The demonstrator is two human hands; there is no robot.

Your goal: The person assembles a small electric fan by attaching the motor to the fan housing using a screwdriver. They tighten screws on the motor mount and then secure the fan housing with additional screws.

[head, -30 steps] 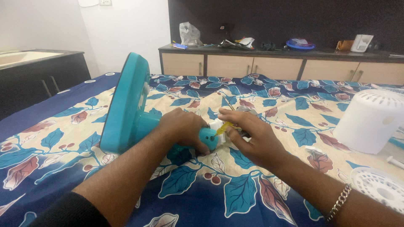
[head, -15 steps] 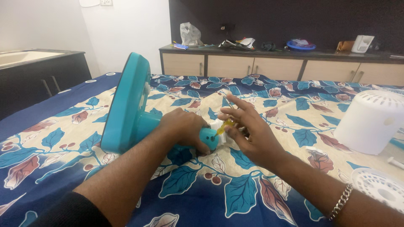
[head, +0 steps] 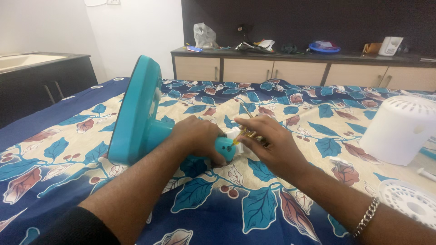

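In the head view, a teal fan stand point(head: 136, 118) lying on the leaf-print bed sheet point(head: 254, 213) is gripped at its neck by the left hand point(head: 197, 136). A yellow-handled screwdriver point(head: 247, 131) is pinched by the right hand point(head: 272, 145) against the stand's end. A white fan housing point(head: 399, 129) stands well apart near the right edge.

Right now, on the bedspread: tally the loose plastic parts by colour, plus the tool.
Teal fan stand, left hand gripping it: 1
White housing and white grille: 2
Yellow-handled screwdriver in the right hand: 1
Total: 4
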